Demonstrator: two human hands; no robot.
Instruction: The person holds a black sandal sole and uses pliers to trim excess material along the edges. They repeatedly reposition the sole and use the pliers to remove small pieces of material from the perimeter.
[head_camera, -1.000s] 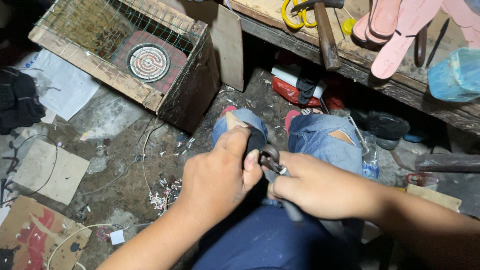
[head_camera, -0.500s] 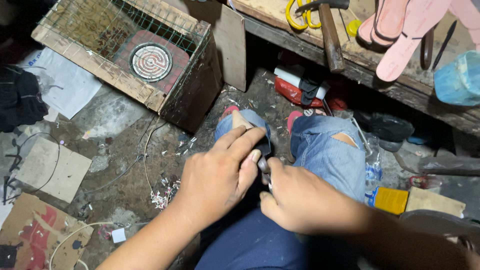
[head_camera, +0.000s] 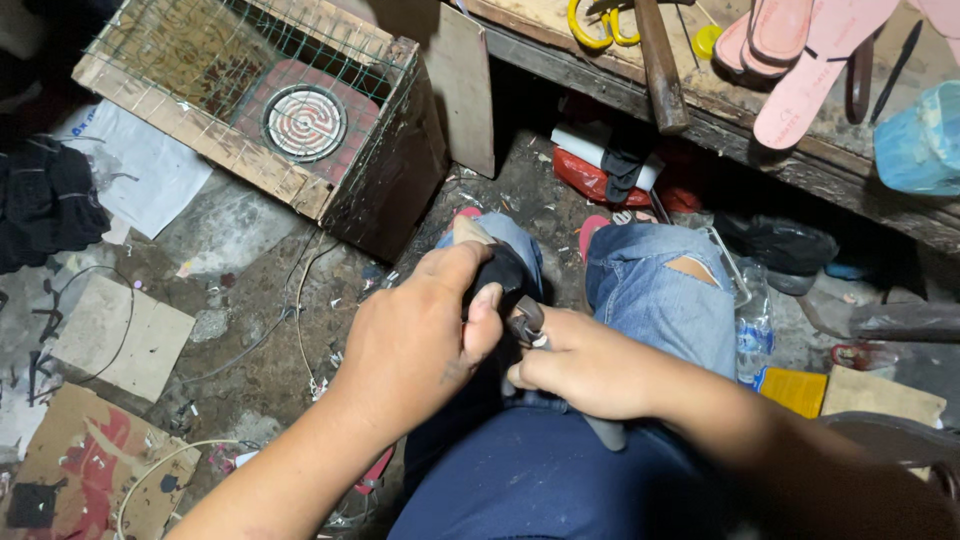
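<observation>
1. The left hand (head_camera: 415, 345) is clenched around a dark shoe part (head_camera: 503, 272), its thumb pressed flat along the side. The piece sits low in the lap, just above the left knee of the blue jeans (head_camera: 655, 290), so the leg seems to steady it.
2. The right hand (head_camera: 585, 365) is closed on a small metal tool (head_camera: 527, 322), its fingers curled tight. The tool's tip meets the dark piece right beside the left thumb, so both hands touch at the working spot. What kind of tool it is I cannot tell; most of it is hidden in the fist.
3. Holding the piece in 1 hand and the tool in the other, close to the body, likely gives control for fine work.
4. A wooden crate (head_camera: 300, 130) covered with wire mesh stands on the dirt floor (head_camera: 250, 340) ahead and to the left, with a round coil heater (head_camera: 305, 122) inside. The mesh probably keeps things off the coil.
5. The tabletop (head_camera: 730, 100) runs across the upper right. On it lie pink sandal soles (head_camera: 810, 60), a hammer (head_camera: 660, 65) and yellow-handled scissors (head_camera: 595, 25), all within arm's reach of the seated person.
6. Cardboard scraps (head_camera: 120, 335), loose wires and paper litter the floor to the left, well apart from the hands.
7. A plastic bottle (head_camera: 752, 320) lies beside the right knee.
</observation>
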